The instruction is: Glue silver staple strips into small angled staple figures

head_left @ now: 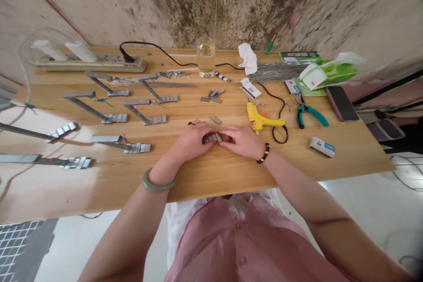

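My left hand (193, 141) rests on the wooden table with its fingers closed on a short row of small grey strips (209, 139), which look like staple strips. Against the row's right end, my right hand (243, 140) pinches a single grey strip (218, 138) between thumb and fingers. One loose strip (216, 120) lies just beyond the hands. Farther back is a small pile of similar strips (213, 95). To the left stand several angled grey assemblies (139, 147) with rows of the same pieces at their ends.
Right of my hands lie a yellow glue gun (262, 119) with a black cord, teal-handled pliers (312, 115), a small box (322, 146) and a phone (342, 103). Behind are a glass of liquid (206, 59), a bundle of wires (280, 70) and a power strip (99, 65).
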`<action>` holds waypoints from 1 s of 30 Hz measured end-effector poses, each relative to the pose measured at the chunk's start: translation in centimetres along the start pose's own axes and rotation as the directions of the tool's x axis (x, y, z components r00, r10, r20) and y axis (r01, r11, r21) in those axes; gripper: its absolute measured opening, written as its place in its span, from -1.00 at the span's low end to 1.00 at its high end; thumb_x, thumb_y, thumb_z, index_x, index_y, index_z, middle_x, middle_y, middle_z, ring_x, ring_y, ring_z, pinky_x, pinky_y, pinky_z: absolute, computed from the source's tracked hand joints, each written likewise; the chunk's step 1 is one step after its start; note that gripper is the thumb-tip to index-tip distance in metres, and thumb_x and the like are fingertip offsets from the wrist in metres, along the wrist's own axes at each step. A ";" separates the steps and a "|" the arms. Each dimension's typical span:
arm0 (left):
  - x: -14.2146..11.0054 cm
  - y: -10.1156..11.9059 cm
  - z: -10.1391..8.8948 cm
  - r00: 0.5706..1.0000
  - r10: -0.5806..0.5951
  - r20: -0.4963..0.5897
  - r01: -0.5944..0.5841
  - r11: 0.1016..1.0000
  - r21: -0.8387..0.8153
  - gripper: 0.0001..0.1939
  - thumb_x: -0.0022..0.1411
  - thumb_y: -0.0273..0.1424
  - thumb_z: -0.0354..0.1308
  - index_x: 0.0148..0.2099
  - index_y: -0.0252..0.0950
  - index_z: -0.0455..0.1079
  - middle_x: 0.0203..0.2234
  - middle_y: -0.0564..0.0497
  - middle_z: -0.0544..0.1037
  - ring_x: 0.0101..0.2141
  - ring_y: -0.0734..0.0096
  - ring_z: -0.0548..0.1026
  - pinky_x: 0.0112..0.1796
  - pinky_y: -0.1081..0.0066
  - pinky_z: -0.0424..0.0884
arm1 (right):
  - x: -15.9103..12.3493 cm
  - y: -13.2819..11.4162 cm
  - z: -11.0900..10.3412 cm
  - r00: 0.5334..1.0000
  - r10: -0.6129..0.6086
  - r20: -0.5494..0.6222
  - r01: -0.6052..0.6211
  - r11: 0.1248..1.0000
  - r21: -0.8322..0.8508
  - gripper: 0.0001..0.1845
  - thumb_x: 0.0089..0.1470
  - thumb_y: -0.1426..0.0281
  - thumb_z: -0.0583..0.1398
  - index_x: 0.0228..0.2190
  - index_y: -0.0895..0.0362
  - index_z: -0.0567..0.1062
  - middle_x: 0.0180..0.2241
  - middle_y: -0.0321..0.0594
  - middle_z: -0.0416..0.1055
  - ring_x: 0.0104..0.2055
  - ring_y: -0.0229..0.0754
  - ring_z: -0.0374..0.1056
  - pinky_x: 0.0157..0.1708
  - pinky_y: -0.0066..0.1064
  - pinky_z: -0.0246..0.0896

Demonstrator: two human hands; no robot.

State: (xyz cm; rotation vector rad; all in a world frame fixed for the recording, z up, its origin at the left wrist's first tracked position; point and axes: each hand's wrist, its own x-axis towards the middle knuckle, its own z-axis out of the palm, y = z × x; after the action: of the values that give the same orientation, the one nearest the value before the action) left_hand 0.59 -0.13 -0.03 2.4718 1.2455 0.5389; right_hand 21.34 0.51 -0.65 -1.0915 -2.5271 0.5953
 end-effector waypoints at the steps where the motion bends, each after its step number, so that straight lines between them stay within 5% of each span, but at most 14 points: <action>1: 0.0 0.0 0.0 1.000 0.000 -0.002 0.000 1.000 0.000 -0.87 0.15 -0.41 0.13 -0.23 -0.28 0.44 -0.37 -0.05 0.51 -0.27 0.26 0.44 -0.15 0.26 0.32 | 0.0 0.0 0.0 1.000 0.000 0.004 0.000 1.000 0.002 -0.67 0.11 0.31 0.24 -0.08 0.13 0.47 -0.37 -0.25 0.42 -0.37 -0.25 0.28 -0.34 -0.43 0.12; 30: -0.1 -0.1 0.1 1.000 0.011 -0.016 -0.010 1.000 0.029 -0.84 0.14 -0.41 0.17 -0.18 -0.27 0.44 -0.36 -0.03 0.48 -0.27 0.27 0.41 -0.16 0.27 0.31 | 0.0 -0.5 -0.2 0.998 0.040 0.047 -0.036 0.995 -0.089 -0.67 0.14 0.31 0.20 -0.07 0.17 0.46 -0.31 -0.20 0.44 -0.31 -0.21 0.34 -0.27 -0.39 0.15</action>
State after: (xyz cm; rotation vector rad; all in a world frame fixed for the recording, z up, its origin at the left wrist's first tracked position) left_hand 0.49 -0.21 -0.16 2.5043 1.2560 0.5487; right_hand 21.17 0.23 -0.31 -1.1713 -2.6024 0.5308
